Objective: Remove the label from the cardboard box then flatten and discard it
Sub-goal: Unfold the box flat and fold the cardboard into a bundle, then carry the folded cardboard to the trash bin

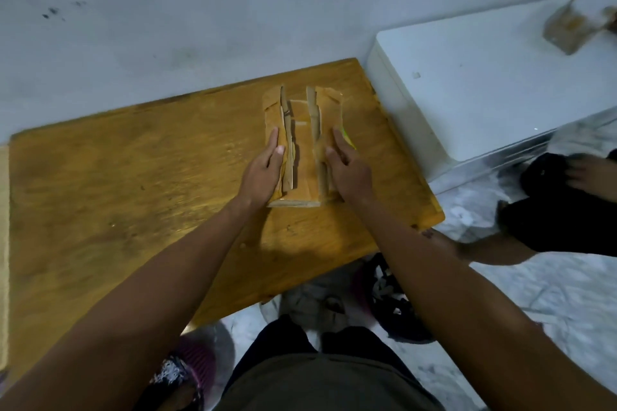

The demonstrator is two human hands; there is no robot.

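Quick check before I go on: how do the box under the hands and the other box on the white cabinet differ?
The cardboard box lies opened out on the wooden table, flaps spread, with the left hand and right hand pressing on it. The second box on the white cabinet stands closed, tilted and untouched. It is blurred and shows a pale face. Both are brown cardboard.

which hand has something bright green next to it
The right hand, pressing the right side of the brown cardboard box; a bright green scrap shows beside its fingers. The left hand has none.
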